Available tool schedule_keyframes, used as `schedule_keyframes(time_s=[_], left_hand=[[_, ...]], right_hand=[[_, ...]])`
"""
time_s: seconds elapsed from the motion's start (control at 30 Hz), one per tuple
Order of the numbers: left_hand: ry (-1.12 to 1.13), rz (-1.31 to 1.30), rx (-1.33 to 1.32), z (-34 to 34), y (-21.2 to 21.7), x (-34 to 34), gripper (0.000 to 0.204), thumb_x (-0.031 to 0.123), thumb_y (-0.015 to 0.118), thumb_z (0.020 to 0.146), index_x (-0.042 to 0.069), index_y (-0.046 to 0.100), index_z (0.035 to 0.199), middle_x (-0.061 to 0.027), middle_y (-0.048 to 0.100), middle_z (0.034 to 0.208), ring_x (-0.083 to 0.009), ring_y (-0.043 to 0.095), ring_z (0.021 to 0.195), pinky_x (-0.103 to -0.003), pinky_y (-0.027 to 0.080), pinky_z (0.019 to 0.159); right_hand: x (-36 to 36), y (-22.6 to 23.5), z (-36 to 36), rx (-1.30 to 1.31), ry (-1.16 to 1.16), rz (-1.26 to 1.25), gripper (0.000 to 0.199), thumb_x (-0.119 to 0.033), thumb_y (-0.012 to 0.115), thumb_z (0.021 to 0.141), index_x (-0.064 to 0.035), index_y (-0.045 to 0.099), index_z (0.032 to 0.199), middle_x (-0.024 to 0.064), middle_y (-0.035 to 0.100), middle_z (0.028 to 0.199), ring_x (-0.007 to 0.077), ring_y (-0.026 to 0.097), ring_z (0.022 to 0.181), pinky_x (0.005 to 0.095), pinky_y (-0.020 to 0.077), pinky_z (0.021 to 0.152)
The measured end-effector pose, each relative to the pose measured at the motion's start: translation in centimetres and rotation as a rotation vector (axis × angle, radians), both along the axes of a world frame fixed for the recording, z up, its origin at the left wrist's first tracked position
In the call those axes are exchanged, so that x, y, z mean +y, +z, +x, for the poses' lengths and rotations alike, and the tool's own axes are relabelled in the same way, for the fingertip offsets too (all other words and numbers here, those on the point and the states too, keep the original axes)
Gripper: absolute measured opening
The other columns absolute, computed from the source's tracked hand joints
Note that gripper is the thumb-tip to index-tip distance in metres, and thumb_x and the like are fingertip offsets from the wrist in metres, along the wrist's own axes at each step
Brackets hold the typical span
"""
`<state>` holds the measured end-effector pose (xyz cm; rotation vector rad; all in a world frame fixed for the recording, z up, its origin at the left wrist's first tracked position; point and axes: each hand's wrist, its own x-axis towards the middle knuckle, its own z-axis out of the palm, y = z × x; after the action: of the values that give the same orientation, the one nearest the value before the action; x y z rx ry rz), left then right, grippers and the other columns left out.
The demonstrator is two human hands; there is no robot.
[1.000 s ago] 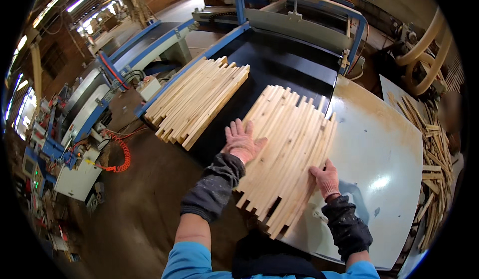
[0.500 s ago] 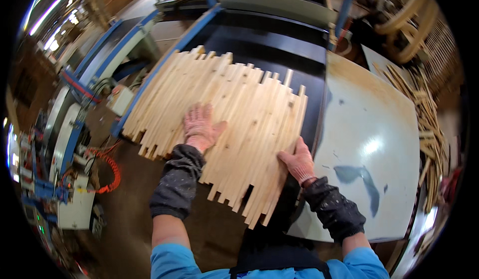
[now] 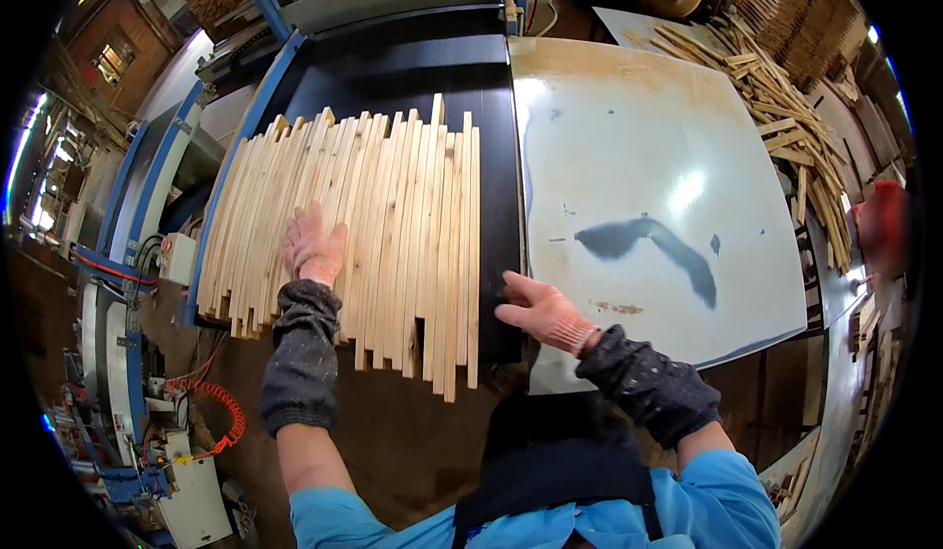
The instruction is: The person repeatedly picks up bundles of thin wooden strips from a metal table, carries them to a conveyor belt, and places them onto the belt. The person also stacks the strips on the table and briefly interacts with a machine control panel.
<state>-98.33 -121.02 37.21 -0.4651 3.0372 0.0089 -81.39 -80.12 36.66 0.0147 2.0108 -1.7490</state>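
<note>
A row of pale wooden strips (image 3: 393, 225) lies side by side on a black conveyor belt (image 3: 499, 195), their ends uneven at both the far and near sides. My left hand (image 3: 314, 247), in a pink knitted glove, rests flat on top of the strips with its fingers spread. To the right of the last strip, my gloved right hand (image 3: 540, 311) hovers near the belt's edge, fingers apart and nothing in them. A gap separates it from the wood. Several strips jut out over the near end of the belt.
A pale metal table (image 3: 648, 137) with dark stains adjoins the belt on the right. Beyond it lies a heap of loose wooden strips (image 3: 786, 117). Blue-framed machinery (image 3: 147, 186) stands on the left, with a coiled orange hose (image 3: 231, 416) below it. A grey crossbar (image 3: 413, 4) spans the belt's far end.
My right hand has come away from the strips' right edge and moved onto the right side of the belt. My left hand stays on the wood. The whole view has turned to the right.
</note>
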Motion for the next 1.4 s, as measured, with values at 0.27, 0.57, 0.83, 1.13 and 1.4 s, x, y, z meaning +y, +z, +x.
schedule_keyframes(time_s=[0.27,0.57,0.83,1.13,1.4], left_hand=[[-0.107,0.389,0.162,7.1,0.0,5.6,0.076,0.047,0.060,0.110,0.009,0.040,0.172,-0.0234,0.028,0.182,-0.0429,0.020,0.169,-0.052,0.017,0.138],[-0.247,0.392,0.470,27.0,-1.4,14.5,0.061,0.026,0.079,0.097,0.007,0.062,0.153,-0.0254,0.057,0.162,-0.0494,0.046,0.154,-0.057,0.033,0.131],[-0.364,0.355,0.595,30.4,-1.3,14.3,0.028,0.013,0.079,0.093,0.010,0.081,0.120,-0.0187,0.075,0.137,-0.0475,0.063,0.138,-0.060,0.039,0.126],[-0.536,0.462,0.564,27.6,2.6,6.8,0.045,0.017,0.090,0.079,0.008,0.079,0.122,-0.0131,0.077,0.128,-0.0404,0.067,0.129,-0.056,0.044,0.120],[-0.650,0.537,0.362,25.5,1.8,5.3,0.074,0.038,0.098,0.071,0.014,0.075,0.138,-0.0096,0.069,0.145,-0.0374,0.057,0.144,-0.058,0.033,0.130]], right_hand=[[11.7,3.2,12.3,-0.252,-0.172,-0.211,0.058,-0.013,0.071,0.104,0.0092,0.056,0.156,0.0158,0.073,0.132,0.0192,0.069,0.118,0.0334,0.0582,0.101],[18.5,0.7,22.4,-0.372,-0.313,-0.369,0.062,-0.011,0.074,0.105,0.0094,0.052,0.160,0.0151,0.072,0.136,0.0171,0.070,0.107,0.0317,0.0609,0.095],[10.3,2.4,21.4,-0.202,-0.110,-0.205,0.069,-0.015,0.080,0.102,0.0006,0.052,0.163,0.0099,0.072,0.136,0.0203,0.067,0.123,0.0340,0.0549,0.108],[-10.8,2.0,12.8,0.405,0.079,0.583,0.114,-0.045,0.095,0.078,-0.0088,0.039,0.170,0.0361,0.027,0.175,0.0537,0.040,0.156,0.0549,0.0410,0.127],[-12.1,0.7,9.4,0.442,-0.062,0.713,0.117,-0.041,0.099,0.070,-0.0098,0.043,0.168,0.0348,0.028,0.175,0.0518,0.044,0.153,0.0539,0.0431,0.126]])
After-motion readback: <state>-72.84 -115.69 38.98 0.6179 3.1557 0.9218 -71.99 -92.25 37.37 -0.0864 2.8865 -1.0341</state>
